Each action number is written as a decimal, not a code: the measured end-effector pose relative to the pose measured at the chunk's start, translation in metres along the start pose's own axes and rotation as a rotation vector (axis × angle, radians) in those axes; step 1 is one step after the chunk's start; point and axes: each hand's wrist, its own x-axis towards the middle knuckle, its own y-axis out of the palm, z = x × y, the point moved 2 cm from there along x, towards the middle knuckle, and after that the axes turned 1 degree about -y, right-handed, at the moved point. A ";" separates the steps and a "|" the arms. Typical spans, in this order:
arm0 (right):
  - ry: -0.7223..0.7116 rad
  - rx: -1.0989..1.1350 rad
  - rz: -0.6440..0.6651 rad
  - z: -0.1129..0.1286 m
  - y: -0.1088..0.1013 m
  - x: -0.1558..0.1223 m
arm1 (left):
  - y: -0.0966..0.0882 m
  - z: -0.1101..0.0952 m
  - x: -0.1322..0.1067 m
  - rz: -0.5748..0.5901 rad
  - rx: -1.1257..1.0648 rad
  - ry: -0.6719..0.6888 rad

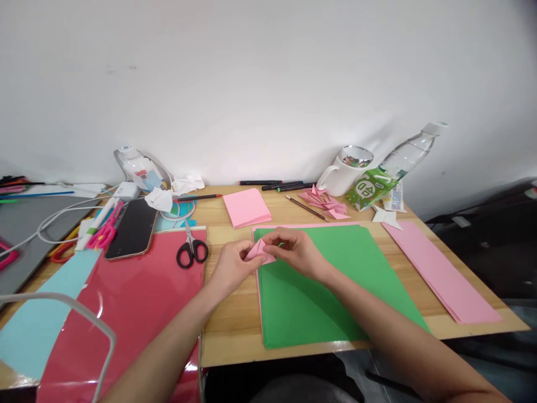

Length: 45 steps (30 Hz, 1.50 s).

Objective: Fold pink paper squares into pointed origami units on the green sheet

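Note:
A small folded pink paper piece (260, 251) is held between both hands just above the wooden table (229, 324). My left hand (232, 266) pinches its left side with curled fingers. My right hand (293, 250) grips its right edge from above, fingers closed. Both hands hover at the near left corner of a large green sheet (335, 291), which lies on a pink sheet. A stack of small pink squares (246, 207) sits just beyond the hands. Several finished folded pink pieces (325, 202) lie further back.
Black scissors (191, 249) rest on a red sheet (126, 313) at left, near a phone (133, 228) and pink scissors (104, 229). A white mug (346, 169), green packet (369, 189) and tilted water bottle (409, 154) stand at the back right. Pink strips (440, 268) lie right. Pens line the wall.

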 end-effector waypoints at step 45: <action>0.037 0.040 -0.368 -0.010 0.028 -0.011 | 0.001 0.007 0.002 -0.112 -0.198 -0.073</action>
